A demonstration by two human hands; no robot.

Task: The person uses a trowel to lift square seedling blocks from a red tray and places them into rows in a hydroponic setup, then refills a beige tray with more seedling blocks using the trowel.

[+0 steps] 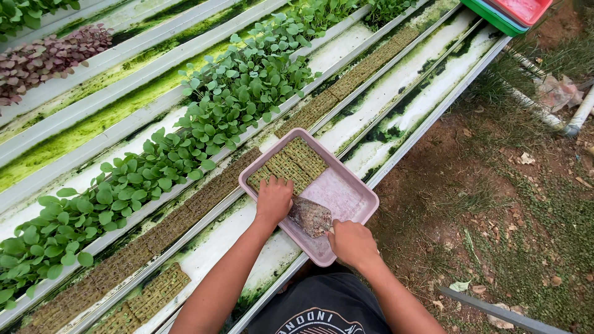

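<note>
A pink plastic tray (pixel 346 196) is sitting across the white growing channels (pixel 402 80), near the right edge of the rack. A slab of green seedling sponge cubes (pixel 291 164) is lying in its far left part. The left hand (pixel 274 199) is resting palm down, fingers spread flat, on the near edge of that slab, gripping nothing. The right hand (pixel 351 241) is closing around the handle of a worn trowel (pixel 310 216), whose mottled blade is lying flat in the tray just beside the left hand, pointing toward the cubes. Rows of leafy green seedlings (pixel 185 136) are growing in the channels to the left, with more sponge strips (pixel 154 238) lining the channel nearest the tray.
</note>
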